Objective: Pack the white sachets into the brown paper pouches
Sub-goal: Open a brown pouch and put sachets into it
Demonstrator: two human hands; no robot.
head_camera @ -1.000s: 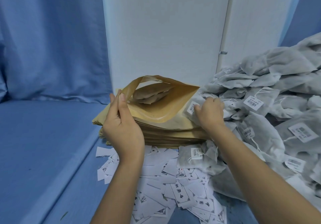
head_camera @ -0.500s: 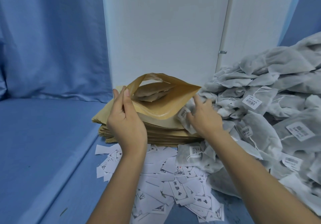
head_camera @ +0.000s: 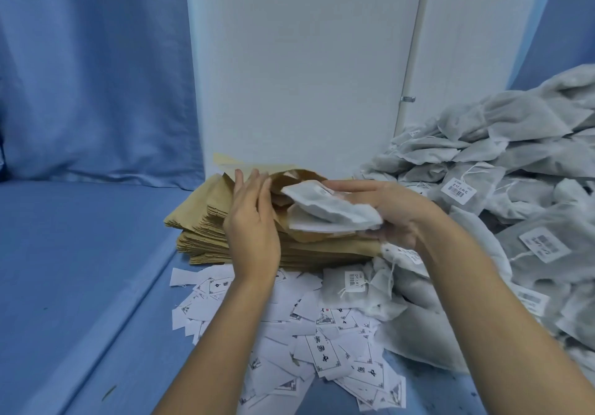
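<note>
At the left, one blue curtain (head_camera: 96, 76) is seen hanging behind a blue cloth surface (head_camera: 80, 270). One stack of brown paper pouches (head_camera: 199, 231) is set at the middle; its layers are too many to be counted. The left hand (head_camera: 251, 231) is laid with straight fingers against the near lip of the top pouch (head_camera: 302, 175), whose mouth is held open; the thumb is hidden. Two white sachets (head_camera: 331, 205), one upon the other, are gripped by the right hand (head_camera: 396, 212), thumb above and fingers beneath, their leading ends at the pouch mouth. Below, printed paper labels (head_camera: 322, 353) are scattered, uncountable. At the right, one heap of sachets (head_camera: 521, 170) is piled.
</note>
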